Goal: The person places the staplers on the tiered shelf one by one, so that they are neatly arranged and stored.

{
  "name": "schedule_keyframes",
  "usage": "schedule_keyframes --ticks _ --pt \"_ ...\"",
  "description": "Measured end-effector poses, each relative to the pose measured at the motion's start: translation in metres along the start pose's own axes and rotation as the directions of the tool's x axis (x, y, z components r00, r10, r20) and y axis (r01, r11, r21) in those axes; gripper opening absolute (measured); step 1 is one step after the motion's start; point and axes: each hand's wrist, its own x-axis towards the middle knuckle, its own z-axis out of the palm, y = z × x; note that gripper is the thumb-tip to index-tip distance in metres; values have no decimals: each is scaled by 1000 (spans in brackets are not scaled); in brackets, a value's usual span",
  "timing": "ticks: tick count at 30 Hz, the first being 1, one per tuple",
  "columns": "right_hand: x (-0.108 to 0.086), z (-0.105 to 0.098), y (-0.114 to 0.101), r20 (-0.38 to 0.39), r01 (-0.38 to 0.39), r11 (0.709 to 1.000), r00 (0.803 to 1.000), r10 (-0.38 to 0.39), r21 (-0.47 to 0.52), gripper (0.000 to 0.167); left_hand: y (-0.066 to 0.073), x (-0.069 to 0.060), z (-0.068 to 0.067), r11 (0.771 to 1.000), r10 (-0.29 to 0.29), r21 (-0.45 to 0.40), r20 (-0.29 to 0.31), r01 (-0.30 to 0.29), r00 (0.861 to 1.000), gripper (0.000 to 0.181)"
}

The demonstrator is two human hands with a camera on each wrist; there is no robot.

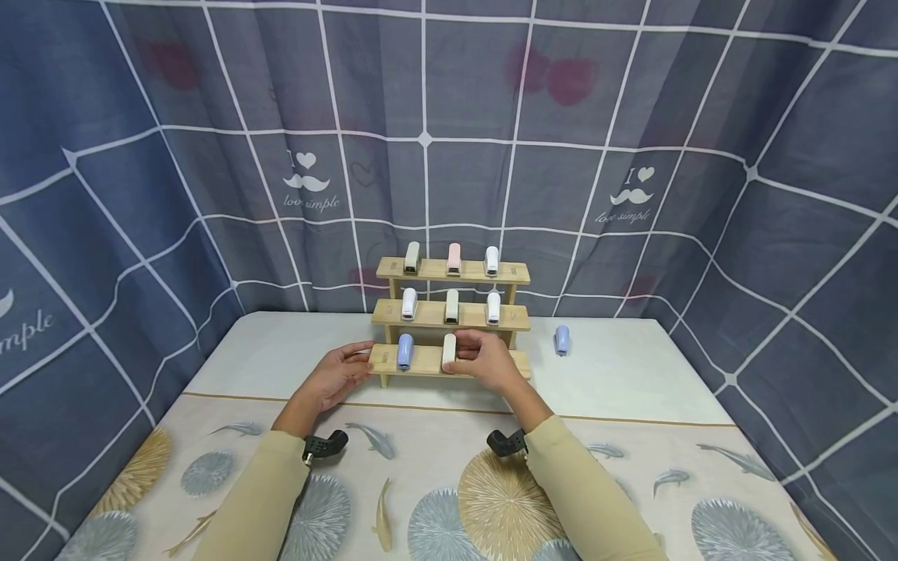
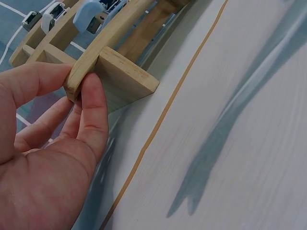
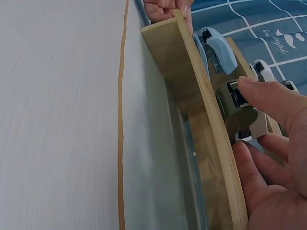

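Note:
A three-tier wooden shelf stands at the middle of the table. My left hand pinches the left end of its lowest board between thumb and fingers. With thumb and fingers, my right hand grips a cream mini stapler at the middle of that board; in the right wrist view the stapler looks olive-grey. To its left on the same board sits a blue stapler. The right part of the board is partly behind my right hand.
Several white, cream and pink staplers, such as the pink one, stand on the upper two boards. Another blue stapler lies on the white tabletop to the right. A gridded curtain closes off the back and sides.

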Motion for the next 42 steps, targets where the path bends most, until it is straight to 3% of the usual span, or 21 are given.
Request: schedule_keyframes --ticks 14,19,33,42 --pt "0 1 1 -2 33 999 999 -33 -19 68 1 0 0 1000 -1 -18 13 1 1000 65" --pt "-2 0 1 -1 33 999 999 -33 -16 69 -2 0 -1 999 35 -27 42 -33 999 64" --pt "-24 -9 6 -66 105 989 993 -98 106 58 -2 0 -1 999 35 -22 39 -34 999 65" --pt "-40 -26 26 -150 176 970 977 -151 170 49 -1 -2 0 1000 22 -18 31 -22 999 66"
